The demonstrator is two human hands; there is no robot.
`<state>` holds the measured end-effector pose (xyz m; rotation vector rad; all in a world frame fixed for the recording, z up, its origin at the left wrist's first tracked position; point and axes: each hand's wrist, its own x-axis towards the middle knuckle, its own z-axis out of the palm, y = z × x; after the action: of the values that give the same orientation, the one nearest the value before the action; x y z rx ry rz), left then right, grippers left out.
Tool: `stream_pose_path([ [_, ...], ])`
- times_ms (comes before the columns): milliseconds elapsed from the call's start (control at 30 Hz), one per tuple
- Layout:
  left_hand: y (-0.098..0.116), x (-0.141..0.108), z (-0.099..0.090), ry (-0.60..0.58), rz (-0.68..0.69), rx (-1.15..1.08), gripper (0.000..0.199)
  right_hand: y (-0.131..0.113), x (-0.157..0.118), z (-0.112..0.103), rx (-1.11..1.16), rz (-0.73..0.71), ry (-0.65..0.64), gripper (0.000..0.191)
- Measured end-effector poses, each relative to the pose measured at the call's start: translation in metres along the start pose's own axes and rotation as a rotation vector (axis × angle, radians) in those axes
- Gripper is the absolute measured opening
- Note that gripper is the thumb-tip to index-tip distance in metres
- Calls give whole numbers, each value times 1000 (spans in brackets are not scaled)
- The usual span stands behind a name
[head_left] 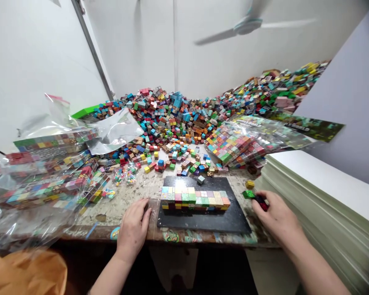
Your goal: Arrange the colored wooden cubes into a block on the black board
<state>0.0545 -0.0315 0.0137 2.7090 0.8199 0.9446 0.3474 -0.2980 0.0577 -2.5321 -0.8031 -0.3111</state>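
Hands first, nearest me. My left hand point(134, 223) lies flat, palm down, on the near edge of the worktable point(126, 192), fingers loosely together, tips touching the left edge of the black board point(203, 219). It holds nothing. My right hand point(275, 219) sits just off the board's right edge, fingers curled and pinching a small dark red cube point(262, 203); a green cube point(248, 194) lies right at the fingertips, a yellow cube point(249, 184) just beyond it.

On the board I see the block slab point(195, 199), a tidy rectangle of coloured cubes packed side by side. Its long axis runs left to right across my view, its short side pointing away from me. It sits between the two hands, closer to the left one. One grey cube point(201, 179) lies loose on the board just behind it.

To my right, a tall stack of pale sheets point(320, 196) crowds the forearm. To my left, clear bags of packed cubes point(49, 180). Further back, another filled bag point(233, 143) leans in, and behind everything the loose cube heap point(178, 114) banks up against the white wall.
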Motion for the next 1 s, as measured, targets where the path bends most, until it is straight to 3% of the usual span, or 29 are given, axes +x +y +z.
stream_pose_path([
  [167, 1, 1, 0, 8, 20, -10, 27, -38, 7, -15, 204, 33, -60, 31],
  [400, 2, 0, -1, 12, 9, 13, 26, -87, 2, -20, 286, -146, -111, 26],
  [700, 4, 1, -2, 31, 0, 7, 25, -103, 2, -5, 136, -519, -141, 28],
  [1000, 4, 0, -2, 42, 6, 1, 24, -116, 6, 3, -51, -666, -102, 31],
])
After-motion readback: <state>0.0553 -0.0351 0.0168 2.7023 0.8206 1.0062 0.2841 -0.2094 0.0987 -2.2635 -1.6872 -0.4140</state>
